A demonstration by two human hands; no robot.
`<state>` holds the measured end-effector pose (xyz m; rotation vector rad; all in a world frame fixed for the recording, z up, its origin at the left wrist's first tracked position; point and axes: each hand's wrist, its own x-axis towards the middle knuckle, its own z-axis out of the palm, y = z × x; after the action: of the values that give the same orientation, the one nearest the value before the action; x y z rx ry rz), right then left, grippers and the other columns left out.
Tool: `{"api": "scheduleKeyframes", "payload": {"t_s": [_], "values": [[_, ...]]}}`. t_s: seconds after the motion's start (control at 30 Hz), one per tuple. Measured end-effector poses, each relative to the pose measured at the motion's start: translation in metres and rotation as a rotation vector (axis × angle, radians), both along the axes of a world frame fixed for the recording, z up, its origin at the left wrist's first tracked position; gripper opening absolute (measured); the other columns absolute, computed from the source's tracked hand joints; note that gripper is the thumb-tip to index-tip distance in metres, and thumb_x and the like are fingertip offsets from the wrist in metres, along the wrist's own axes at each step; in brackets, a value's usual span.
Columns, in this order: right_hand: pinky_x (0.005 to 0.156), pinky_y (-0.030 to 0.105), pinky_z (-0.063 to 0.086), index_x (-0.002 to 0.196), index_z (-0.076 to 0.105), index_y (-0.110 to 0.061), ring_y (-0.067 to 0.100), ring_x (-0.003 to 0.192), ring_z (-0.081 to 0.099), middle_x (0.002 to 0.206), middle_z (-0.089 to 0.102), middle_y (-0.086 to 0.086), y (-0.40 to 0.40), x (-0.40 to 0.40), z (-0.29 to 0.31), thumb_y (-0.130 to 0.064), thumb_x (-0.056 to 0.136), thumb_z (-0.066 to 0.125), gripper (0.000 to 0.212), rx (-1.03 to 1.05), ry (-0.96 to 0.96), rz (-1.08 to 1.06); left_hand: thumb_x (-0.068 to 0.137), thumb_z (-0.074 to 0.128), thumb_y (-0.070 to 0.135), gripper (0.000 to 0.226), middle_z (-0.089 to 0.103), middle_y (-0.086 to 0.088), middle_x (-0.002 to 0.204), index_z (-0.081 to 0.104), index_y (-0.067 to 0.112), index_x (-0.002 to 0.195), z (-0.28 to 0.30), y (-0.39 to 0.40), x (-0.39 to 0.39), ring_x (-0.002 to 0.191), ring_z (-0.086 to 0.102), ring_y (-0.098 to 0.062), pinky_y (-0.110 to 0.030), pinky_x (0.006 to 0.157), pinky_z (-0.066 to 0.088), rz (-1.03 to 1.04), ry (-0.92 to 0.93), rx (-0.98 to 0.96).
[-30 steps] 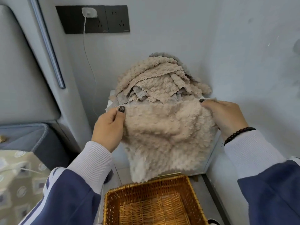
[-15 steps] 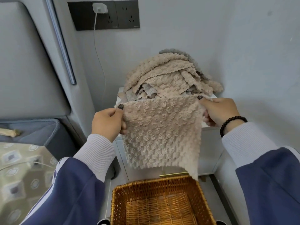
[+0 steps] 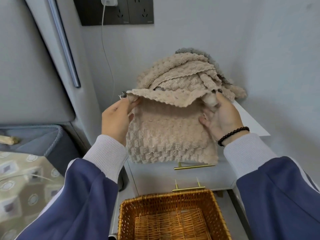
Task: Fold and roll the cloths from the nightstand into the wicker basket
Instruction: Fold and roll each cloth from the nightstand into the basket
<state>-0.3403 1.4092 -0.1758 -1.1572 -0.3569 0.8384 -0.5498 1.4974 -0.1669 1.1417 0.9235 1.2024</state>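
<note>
Basket (image 3: 173, 220) holds no cloths yet. Left hand (image 3: 116, 120) and right hand (image 3: 220, 116) each pinch one beige cloth (image 3: 169, 135), held up mid-fold; pile (image 3: 187, 73) waits on nightstand (image 3: 249, 120).

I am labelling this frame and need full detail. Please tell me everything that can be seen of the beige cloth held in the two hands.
The beige cloth is fluffy, with a bumpy waffle-like pile and a wavy edge. It hangs in the air before the nightstand, above the wicker basket. Its top edge flops forward as a flap. The left hand pinches one upper corner, the right hand holds the other.
</note>
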Motion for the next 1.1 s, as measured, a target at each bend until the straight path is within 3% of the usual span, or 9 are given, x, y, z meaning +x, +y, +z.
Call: {"api": "scheduleKeyframes", "payload": {"t_s": [0.1, 0.2, 0.33, 0.47, 0.57, 0.67, 0.83, 1.0, 1.1], "values": [[0.086, 0.035, 0.047, 0.097, 0.07, -0.01, 0.017, 0.095, 0.063, 0.091, 0.072, -0.001, 0.003, -0.001, -0.001, -0.036, 0.096, 0.049, 0.033, 0.021, -0.037, -0.033, 0.1, 0.048, 0.035, 0.035, 0.076, 0.001, 0.097, 0.074, 0.017, 0.086, 0.002, 0.003, 0.0, 0.097, 0.069, -0.01, -0.032, 0.095, 0.05, -0.021, -0.052, -0.063], [0.086, 0.036, 0.054, 0.092, 0.072, -0.009, 0.018, 0.086, 0.067, 0.094, 0.072, 0.005, 0.004, 0.005, -0.004, -0.019, 0.082, 0.07, 0.014, 0.02, -0.047, -0.141, 0.09, 0.063, 0.034, 0.029, 0.074, -0.004, 0.096, 0.079, 0.016, 0.075, 0.0, 0.008, -0.004, 0.085, 0.065, -0.019, -0.034, 0.087, 0.053, -0.034, 0.058, -0.074], [0.088, 0.042, 0.055, 0.074, 0.077, -0.023, 0.018, 0.089, 0.068, 0.089, 0.074, -0.002, 0.001, 0.026, -0.015, -0.015, 0.065, 0.077, 0.012, -0.192, -0.184, -0.2, 0.077, 0.077, 0.013, 0.013, 0.075, -0.009, 0.079, 0.077, 0.009, 0.09, -0.01, 0.022, -0.014, 0.068, 0.069, -0.017, -0.034, 0.077, 0.058, -0.067, 0.203, -0.16], [0.05, 0.027, 0.053, 0.071, 0.063, -0.015, 0.02, 0.066, 0.059, 0.077, 0.062, 0.004, -0.011, 0.033, -0.013, 0.0, 0.076, 0.069, 0.017, -0.358, -0.193, -0.008, 0.079, 0.075, 0.005, 0.039, 0.071, -0.013, 0.092, 0.061, 0.007, 0.116, -0.019, 0.029, -0.021, 0.062, 0.064, -0.016, -0.033, 0.058, 0.061, -0.203, 0.425, -0.307], [0.054, 0.028, 0.051, 0.082, 0.064, -0.006, 0.022, 0.067, 0.063, 0.083, 0.066, 0.01, -0.018, 0.035, -0.015, -0.003, 0.076, 0.072, 0.01, -0.491, -0.238, 0.145, 0.081, 0.074, 0.007, 0.045, 0.066, -0.013, 0.11, 0.053, 0.011, 0.121, -0.024, 0.032, -0.021, 0.069, 0.066, -0.019, -0.031, 0.057, 0.06, -0.314, 0.53, -0.38], [0.066, 0.033, 0.048, 0.085, 0.066, -0.002, 0.025, 0.073, 0.058, 0.084, 0.062, 0.011, -0.018, 0.036, -0.02, -0.007, 0.071, 0.077, 0.018, -0.546, -0.23, 0.118, 0.085, 0.071, 0.02, 0.039, 0.06, -0.009, 0.103, 0.057, 0.007, 0.119, -0.026, 0.033, -0.013, 0.067, 0.056, -0.019, -0.028, 0.054, 0.052, -0.278, 0.547, -0.356], [0.075, 0.042, 0.056, 0.101, 0.064, 0.006, 0.029, 0.075, 0.066, 0.088, 0.068, 0.017, -0.012, 0.04, -0.033, -0.007, 0.079, 0.074, 0.027, -0.446, -0.043, -0.052, 0.07, 0.081, 0.038, 0.091, 0.062, -0.013, 0.122, 0.039, 0.002, 0.142, -0.039, 0.038, 0.0, 0.096, 0.065, -0.03, -0.041, 0.085, 0.055, -0.106, 0.446, -0.315], [0.053, 0.032, 0.052, 0.13, 0.05, -0.012, 0.031, 0.082, 0.062, 0.107, 0.064, 0.019, -0.019, 0.041, -0.023, 0.006, 0.093, 0.046, 0.041, -0.413, 0.002, 0.172, 0.086, 0.066, 0.006, 0.078, 0.061, -0.014, 0.117, 0.024, 0.022, 0.151, -0.038, 0.031, 0.012, 0.081, 0.066, -0.025, -0.04, 0.074, 0.058, -0.17, 0.413, -0.36], [0.049, 0.022, 0.048, 0.127, 0.056, -0.016, 0.019, 0.057, 0.059, 0.11, 0.064, 0.02, -0.031, 0.038, -0.013, 0.012, 0.091, 0.041, 0.049, -0.392, -0.107, 0.322, 0.088, 0.054, -0.003, 0.051, 0.065, -0.009, 0.106, 0.055, 0.021, 0.133, -0.033, 0.025, 0.011, 0.066, 0.056, -0.022, -0.029, 0.056, 0.049, -0.287, 0.422, -0.287]]}}
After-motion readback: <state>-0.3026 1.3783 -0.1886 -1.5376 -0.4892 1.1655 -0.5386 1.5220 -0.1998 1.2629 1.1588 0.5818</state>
